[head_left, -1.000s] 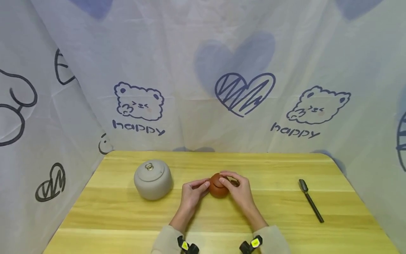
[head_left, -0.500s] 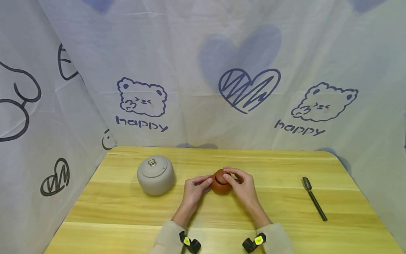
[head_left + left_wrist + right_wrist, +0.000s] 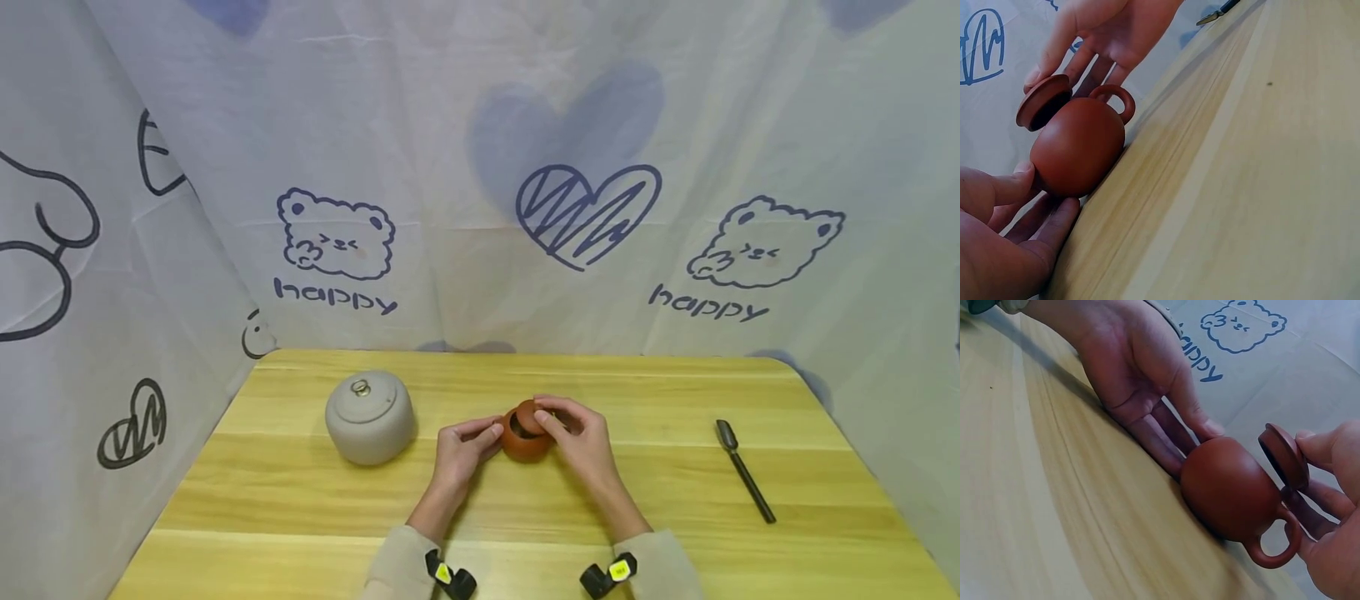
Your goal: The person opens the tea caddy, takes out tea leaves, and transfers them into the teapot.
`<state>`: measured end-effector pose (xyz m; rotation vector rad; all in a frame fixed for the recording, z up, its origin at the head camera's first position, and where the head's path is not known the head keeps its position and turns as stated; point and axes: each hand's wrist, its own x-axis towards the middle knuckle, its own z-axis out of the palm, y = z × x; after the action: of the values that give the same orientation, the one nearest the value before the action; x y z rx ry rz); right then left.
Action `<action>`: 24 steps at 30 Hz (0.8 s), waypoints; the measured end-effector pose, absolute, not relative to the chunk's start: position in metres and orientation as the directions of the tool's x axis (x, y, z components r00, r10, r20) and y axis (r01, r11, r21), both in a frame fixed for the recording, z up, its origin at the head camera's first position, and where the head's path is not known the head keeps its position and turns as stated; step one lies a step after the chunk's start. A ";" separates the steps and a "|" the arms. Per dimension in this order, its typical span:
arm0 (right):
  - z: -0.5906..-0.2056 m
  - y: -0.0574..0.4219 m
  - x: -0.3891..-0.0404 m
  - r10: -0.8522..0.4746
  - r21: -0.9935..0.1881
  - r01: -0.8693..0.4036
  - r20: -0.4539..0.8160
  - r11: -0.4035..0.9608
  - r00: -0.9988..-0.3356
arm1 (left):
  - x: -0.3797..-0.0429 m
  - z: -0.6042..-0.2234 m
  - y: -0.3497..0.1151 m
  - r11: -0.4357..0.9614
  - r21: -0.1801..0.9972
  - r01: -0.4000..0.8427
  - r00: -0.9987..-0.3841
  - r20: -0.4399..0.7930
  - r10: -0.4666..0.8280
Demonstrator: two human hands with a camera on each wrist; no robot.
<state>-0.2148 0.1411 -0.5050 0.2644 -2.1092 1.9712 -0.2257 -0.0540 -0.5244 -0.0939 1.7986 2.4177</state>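
Note:
A small reddish-brown clay teapot stands on the wooden table. My left hand pinches its left side between thumb and fingers; the spout is hidden there. My right hand holds the round lid between thumb and fingers. In both wrist views the lid is tilted and raised off the teapot, and a dark opening shows beneath it in the head view. The looped handle sticks out on the right-hand side, below the lid and close to the right fingers.
A grey lidded jar with a small metal ring on top stands left of the hands. A dark, long-handled scoop lies at the right. White printed cloth hangs behind the table's back edge.
The right hand has lifted the lid and shifted it slightly right, widening the dark gap at the teapot's mouth. The left hand keeps its hold. The head view has shifted a little.

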 end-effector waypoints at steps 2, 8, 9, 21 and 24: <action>-0.503 0.142 -0.214 0.036 -0.956 -0.286 0.289 0.068 -0.957 | -0.226 -0.525 -0.054 -0.287 0.948 -0.140 -0.990 -0.127 0.063; -0.496 0.146 -0.209 0.047 -0.962 -0.264 0.267 0.068 -0.963 | -0.225 -0.524 -0.054 -0.298 0.945 -0.136 -0.990 -0.121 0.068; -0.495 0.147 -0.209 0.046 -0.962 -0.265 0.269 0.069 -0.962 | -0.225 -0.524 -0.054 -0.300 0.944 -0.137 -0.990 -0.122 0.067; -0.489 0.161 -0.197 0.032 -0.930 -0.349 0.354 0.113 -0.935 | -0.222 -0.521 -0.052 -0.302 0.946 -0.115 -0.993 -0.101 0.063; -0.490 0.166 -0.193 0.006 -0.921 -0.370 0.374 0.121 -0.927 | -0.221 -0.522 -0.051 -0.291 0.950 -0.112 -0.994 -0.101 0.050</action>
<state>-0.1929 0.1660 -0.4898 0.3579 -2.1173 1.8767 -0.2212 -0.0508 -0.5216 -0.0789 1.8066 2.4446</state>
